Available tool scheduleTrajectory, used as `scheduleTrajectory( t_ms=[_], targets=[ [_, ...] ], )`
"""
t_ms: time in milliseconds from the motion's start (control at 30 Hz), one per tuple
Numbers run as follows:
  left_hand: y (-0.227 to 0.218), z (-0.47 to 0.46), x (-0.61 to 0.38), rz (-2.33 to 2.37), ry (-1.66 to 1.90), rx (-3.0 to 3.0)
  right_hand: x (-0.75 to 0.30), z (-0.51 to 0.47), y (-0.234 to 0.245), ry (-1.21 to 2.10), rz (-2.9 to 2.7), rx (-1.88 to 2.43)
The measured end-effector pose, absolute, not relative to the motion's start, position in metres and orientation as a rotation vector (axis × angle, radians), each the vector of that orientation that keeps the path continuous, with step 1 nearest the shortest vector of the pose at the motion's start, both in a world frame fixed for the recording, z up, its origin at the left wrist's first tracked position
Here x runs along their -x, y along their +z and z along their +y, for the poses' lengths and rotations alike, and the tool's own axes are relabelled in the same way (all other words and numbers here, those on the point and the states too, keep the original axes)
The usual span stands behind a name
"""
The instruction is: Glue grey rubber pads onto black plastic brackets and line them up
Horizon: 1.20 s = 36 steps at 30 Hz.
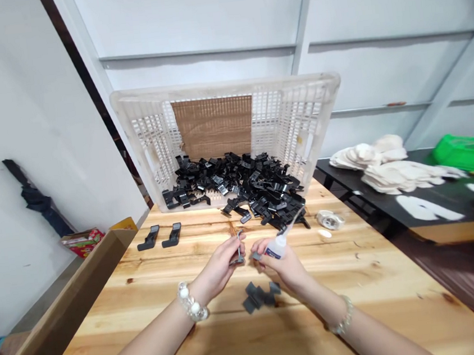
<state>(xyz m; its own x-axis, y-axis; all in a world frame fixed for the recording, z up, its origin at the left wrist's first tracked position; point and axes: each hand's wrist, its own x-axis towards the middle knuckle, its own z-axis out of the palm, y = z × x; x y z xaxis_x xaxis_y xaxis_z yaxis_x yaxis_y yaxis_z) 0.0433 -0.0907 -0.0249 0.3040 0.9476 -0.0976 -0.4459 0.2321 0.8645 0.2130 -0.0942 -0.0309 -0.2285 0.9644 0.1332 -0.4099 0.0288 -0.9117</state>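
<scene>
My left hand (217, 265) is closed on a small black bracket (240, 252), held up edge-on over the table. Close beside it, my right hand (287, 269) grips a white squeeze bottle of glue (277, 246), its long thin nozzle slanting up and to the right. The same hand pinches a small grey pad (256, 255) between thumb and finger, apart from the bracket. Below the hands lies a loose group of grey pads (256, 297). Two black brackets (172, 234) rest side by side at the left of the tabletop.
A white plastic crate (330, 80) lies on its side at the back, black brackets (258, 178) spilling from it onto the wooden table (149, 311). A tape roll (329, 219) sits at right. A cardboard box (63, 297) stands left; a black table (361, 192) with white cutouts (414, 174) stands right.
</scene>
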Motion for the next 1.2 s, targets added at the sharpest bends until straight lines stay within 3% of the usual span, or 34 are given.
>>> scheduleTrajectory(
  t_ms=[233, 533, 867, 1200],
  targets=[
    [-0.0199, -0.099, -0.0442, 0.732, 0.814, -0.935, -0.2128, -0.0992, -0.0255, 1.254, -1.229, 0.758],
    [-0.021, -0.0957, -0.0491, 0.721, 0.931, -1.107, -0.2143, -0.0971, -0.0297, 1.065, -1.412, 0.837],
    [-0.0229, -0.0935, -0.0502, 0.863, 1.117, -1.195, -0.2147, -0.0941, -0.03, 0.982, -1.408, 0.948],
    [-0.0231, -0.0957, -0.0522, 0.917, 1.148, -1.234, -0.2144, -0.0956, -0.028, 1.143, -1.355, 0.996]
  ],
)
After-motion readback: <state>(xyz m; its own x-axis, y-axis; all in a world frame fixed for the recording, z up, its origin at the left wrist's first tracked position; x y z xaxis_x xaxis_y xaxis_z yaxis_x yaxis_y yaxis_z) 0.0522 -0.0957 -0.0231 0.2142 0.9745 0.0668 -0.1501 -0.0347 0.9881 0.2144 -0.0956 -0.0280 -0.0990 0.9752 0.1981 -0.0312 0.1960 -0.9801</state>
